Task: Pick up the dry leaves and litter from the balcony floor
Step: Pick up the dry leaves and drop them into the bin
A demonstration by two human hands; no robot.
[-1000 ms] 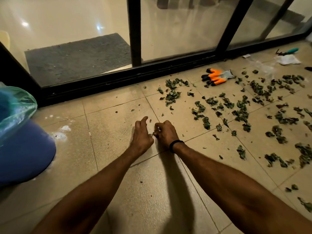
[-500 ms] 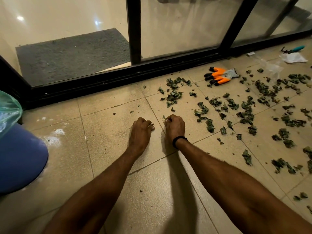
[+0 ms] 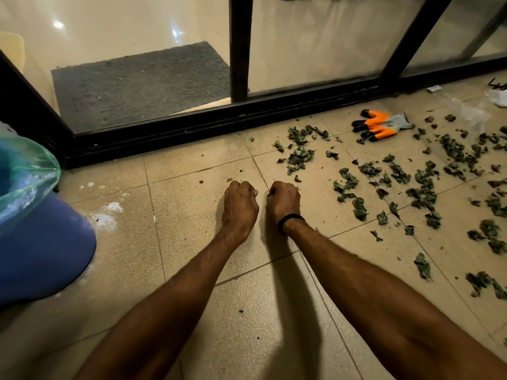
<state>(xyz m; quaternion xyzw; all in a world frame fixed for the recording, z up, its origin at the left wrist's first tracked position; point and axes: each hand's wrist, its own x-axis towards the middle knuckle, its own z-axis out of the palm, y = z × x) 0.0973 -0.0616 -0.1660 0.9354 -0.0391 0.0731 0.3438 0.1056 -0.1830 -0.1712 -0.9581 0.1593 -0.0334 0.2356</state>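
Observation:
Dry green-brown leaves (image 3: pixel 299 157) lie scattered over the beige tiled balcony floor (image 3: pixel 192 256), from the middle out to the right edge. My left hand (image 3: pixel 240 204) and my right hand (image 3: pixel 284 201) sit side by side on the floor just left of the leaves, both with fingers curled under. A dark leaf scrap shows at the right hand's fingertips. Whatever the left fist holds is hidden. A black band circles my right wrist.
A blue bin (image 3: pixel 41 242) lined with a green plastic bag (image 3: pixel 27 174) stands at the left. An orange-and-grey glove (image 3: pixel 381 124) lies near the black sliding-door track (image 3: pixel 219 124). Clear plastic (image 3: pixel 469 111) and white litter (image 3: pixel 498 96) lie at the far right.
My left hand's fingers went from extended to curled. Both hands moved a little forward toward the door track, and the view shifted left.

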